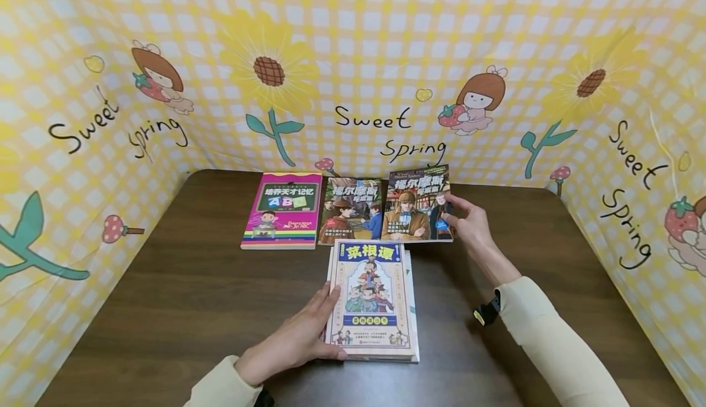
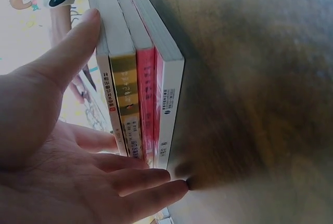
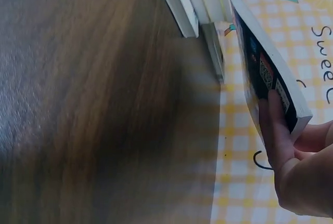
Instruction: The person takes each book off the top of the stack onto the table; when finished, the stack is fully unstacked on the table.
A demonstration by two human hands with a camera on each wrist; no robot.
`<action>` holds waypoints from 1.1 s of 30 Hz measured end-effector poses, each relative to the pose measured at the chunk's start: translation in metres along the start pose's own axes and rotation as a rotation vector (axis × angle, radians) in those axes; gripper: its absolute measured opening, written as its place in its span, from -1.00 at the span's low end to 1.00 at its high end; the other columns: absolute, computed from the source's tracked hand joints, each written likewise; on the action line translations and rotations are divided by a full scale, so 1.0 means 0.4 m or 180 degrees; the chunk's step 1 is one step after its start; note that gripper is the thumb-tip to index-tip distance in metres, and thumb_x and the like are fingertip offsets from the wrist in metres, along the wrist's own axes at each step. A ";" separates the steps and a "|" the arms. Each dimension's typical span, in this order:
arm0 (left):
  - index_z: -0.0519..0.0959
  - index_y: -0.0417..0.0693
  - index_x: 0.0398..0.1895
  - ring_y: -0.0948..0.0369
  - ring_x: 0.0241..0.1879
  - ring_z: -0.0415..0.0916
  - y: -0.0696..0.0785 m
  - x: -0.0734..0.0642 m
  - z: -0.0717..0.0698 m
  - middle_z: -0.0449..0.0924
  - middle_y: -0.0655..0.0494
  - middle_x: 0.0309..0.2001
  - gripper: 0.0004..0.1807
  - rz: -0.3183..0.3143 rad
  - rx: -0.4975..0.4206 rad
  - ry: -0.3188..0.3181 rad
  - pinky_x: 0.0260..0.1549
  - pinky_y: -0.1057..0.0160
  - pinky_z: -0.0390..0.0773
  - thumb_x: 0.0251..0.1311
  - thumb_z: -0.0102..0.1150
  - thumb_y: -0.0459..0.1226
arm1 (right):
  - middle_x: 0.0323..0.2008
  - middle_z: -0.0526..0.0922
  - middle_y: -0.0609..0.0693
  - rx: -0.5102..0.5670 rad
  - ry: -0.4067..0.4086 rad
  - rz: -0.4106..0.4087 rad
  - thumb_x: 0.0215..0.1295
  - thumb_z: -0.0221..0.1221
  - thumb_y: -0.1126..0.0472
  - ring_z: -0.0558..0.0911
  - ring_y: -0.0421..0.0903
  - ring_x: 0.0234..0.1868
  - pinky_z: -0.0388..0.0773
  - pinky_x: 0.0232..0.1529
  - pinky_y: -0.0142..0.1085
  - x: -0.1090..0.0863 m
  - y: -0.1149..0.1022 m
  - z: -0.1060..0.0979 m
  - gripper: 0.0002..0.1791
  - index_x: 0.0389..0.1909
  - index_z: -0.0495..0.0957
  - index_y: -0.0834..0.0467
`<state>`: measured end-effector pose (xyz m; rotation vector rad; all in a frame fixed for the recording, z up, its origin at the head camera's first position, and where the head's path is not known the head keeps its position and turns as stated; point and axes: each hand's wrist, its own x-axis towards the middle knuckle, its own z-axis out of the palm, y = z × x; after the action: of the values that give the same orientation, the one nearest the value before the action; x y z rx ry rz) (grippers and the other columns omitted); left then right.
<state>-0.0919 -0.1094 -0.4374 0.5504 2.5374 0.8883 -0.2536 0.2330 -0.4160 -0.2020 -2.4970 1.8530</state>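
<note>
My right hand (image 1: 471, 223) pinches the right edge of a comic-style book (image 1: 413, 211) with a man in a brown coat on its cover. In the right wrist view this book (image 3: 268, 68) is tilted and lifted off the table, with fingers against its dark back cover. My left hand (image 1: 300, 330) rests against the left side of a book stack (image 1: 375, 303) topped by a cream book with a blue title band. In the left wrist view, loosely straight fingers touch the gold, red and white spines (image 2: 145, 99), while the thumb lies near the top book's corner.
Behind the stack, a pink ABC book (image 1: 284, 214) lies at the left, beside a similar comic-style book (image 1: 352, 211). The dark wooden table (image 1: 220, 309) is enclosed at the back and sides by yellow checked cloth (image 1: 342, 45) with flowers and lettering.
</note>
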 end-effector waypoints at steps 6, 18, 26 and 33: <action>-0.03 -0.21 0.51 -0.26 0.41 -0.04 0.002 -0.001 -0.004 -0.17 -0.35 0.48 0.18 0.0025 0.0008 -0.0032 0.15 -0.35 0.23 -0.06 0.42 0.09 | 0.30 0.37 0.15 0.0123 0.0000 -0.0038 0.29 0.14 0.45 0.52 -0.32 -0.47 0.49 -0.57 -0.46 0.030 0.010 -0.002 -0.43 0.33 0.38 0.15; -0.03 -0.23 0.50 -0.30 0.38 0.00 0.001 -0.001 0.001 -0.16 -0.39 0.47 0.17 0.0063 0.0015 -0.0051 0.09 -0.39 0.27 -0.04 0.41 0.08 | 0.29 0.41 0.17 -0.0464 -0.0040 -0.0112 0.29 0.15 0.42 0.44 -0.01 0.11 0.37 -0.41 -0.45 0.073 0.051 0.005 -0.45 0.32 0.40 0.16; -0.03 -0.22 0.50 -0.29 0.38 0.01 0.000 -0.002 0.001 -0.16 -0.37 0.47 0.17 0.0053 0.0052 -0.0028 0.04 -0.42 0.27 -0.05 0.41 0.10 | 0.28 0.40 0.26 -0.0664 -0.0086 -0.0258 0.27 0.15 0.45 0.26 0.11 0.36 0.24 0.27 -0.09 0.079 0.069 0.022 -0.46 0.30 0.39 0.28; -0.01 -0.24 0.50 -0.28 0.38 0.03 0.002 -0.004 0.001 -0.14 -0.37 0.47 0.17 0.0078 0.0097 0.0012 0.07 -0.36 0.30 -0.04 0.41 0.10 | 0.22 0.45 0.30 -0.1086 -0.0191 -0.0277 0.28 0.17 0.42 0.36 0.18 0.28 0.37 0.16 -0.02 0.082 0.088 0.018 -0.47 0.29 0.39 0.31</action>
<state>-0.0903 -0.1094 -0.4369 0.5908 2.5566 0.8614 -0.2839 0.2400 -0.4538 -0.0424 -2.7983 1.4125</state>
